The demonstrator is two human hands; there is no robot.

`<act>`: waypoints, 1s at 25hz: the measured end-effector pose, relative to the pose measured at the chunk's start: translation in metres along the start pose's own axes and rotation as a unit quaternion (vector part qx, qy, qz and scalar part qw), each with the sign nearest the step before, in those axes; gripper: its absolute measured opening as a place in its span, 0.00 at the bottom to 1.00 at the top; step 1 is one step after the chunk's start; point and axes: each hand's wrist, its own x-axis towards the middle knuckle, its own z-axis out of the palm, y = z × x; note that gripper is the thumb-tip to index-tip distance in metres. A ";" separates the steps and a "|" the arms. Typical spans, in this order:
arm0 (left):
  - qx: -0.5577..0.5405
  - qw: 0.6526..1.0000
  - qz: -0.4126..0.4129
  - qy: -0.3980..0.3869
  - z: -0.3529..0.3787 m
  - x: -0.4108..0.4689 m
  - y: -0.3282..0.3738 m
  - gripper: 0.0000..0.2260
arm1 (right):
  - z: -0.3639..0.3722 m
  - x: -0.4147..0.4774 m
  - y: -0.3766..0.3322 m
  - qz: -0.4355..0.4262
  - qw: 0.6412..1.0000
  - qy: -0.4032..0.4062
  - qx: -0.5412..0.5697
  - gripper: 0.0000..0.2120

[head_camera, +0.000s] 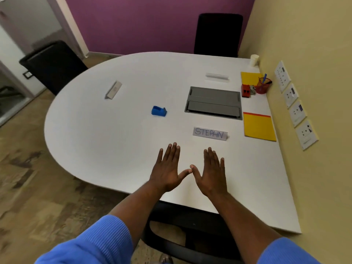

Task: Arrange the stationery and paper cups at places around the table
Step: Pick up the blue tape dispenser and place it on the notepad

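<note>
"STEPHN" hand-lettered in blue capitals on white folded paper name card (210, 133), standing on white rounded desk (106, 134), near side, lettering facing camera. Second white folded name card (114, 89), left part of desk: faint mark on face, too blurred to read. Third white folded name card (217, 76), far side: nothing legible. White wall socket plates (306, 134): small print, unreadable.

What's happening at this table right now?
Nothing is being held. The person's left hand and right hand are spread open over the near side of the table, thumb tips touching. Most stationery is along the wall: a near yellow folder, a far yellow folder, a red pen pot, and paper cups in the far corner. A blue tape dispenser sits mid-table.
</note>
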 end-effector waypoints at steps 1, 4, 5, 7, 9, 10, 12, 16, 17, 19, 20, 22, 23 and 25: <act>0.002 1.000 -0.005 0.004 0.001 -0.004 -0.007 0.44 | 0.005 0.002 -0.006 -0.009 1.000 -0.006 0.000 0.42; 0.003 1.000 -0.017 0.004 0.005 -0.012 -0.030 0.44 | 0.022 0.006 -0.022 -0.038 0.999 -0.025 0.001 0.43; 0.002 1.000 -0.019 0.003 0.006 -0.013 -0.038 0.44 | 0.027 0.008 -0.027 -0.044 0.999 -0.030 0.000 0.43; 0.001 1.000 -0.012 0.008 0.008 -0.007 -0.055 0.43 | 0.037 0.018 -0.037 -0.044 0.999 -0.028 -0.001 0.43; -0.014 1.000 0.000 0.000 0.011 0.009 -0.077 0.42 | 0.049 0.036 -0.049 -0.039 0.999 -0.018 -0.005 0.43; -0.025 1.000 0.009 -0.006 0.013 0.020 -0.091 0.42 | 0.057 0.047 -0.056 -0.031 0.999 -0.009 -0.008 0.43; -0.041 0.998 0.040 -0.019 0.017 0.042 -0.121 0.42 | 0.075 0.065 -0.071 -0.001 1.000 0.004 -0.014 0.45; -0.060 0.992 0.111 -0.030 0.015 0.078 -0.186 0.42 | 0.105 0.094 -0.117 0.054 0.998 0.011 -0.022 0.47; -0.061 0.990 0.121 -0.033 0.011 0.085 -0.206 0.42 | 0.109 0.104 -0.135 0.060 0.998 0.009 -0.020 0.47; -0.048 0.990 0.128 -0.038 0.000 0.095 -0.239 0.42 | 0.113 0.117 -0.166 0.063 0.998 0.018 -0.012 0.46; -0.042 0.990 0.129 -0.043 -0.007 0.105 -0.257 0.42 | 0.115 0.126 -0.182 0.066 0.997 0.028 -0.007 0.45; -0.033 0.989 0.134 -0.045 -0.017 0.125 -0.279 0.43 | 0.118 0.144 -0.199 0.081 0.996 0.044 0.004 0.45; -0.033 0.989 0.140 -0.046 -0.020 0.135 -0.285 0.43 | 0.119 0.153 -0.202 0.086 0.995 0.045 0.006 0.45; -0.033 0.987 0.148 -0.055 -0.020 0.149 -0.290 0.43 | 0.121 0.168 -0.200 0.087 0.995 0.044 -0.002 0.46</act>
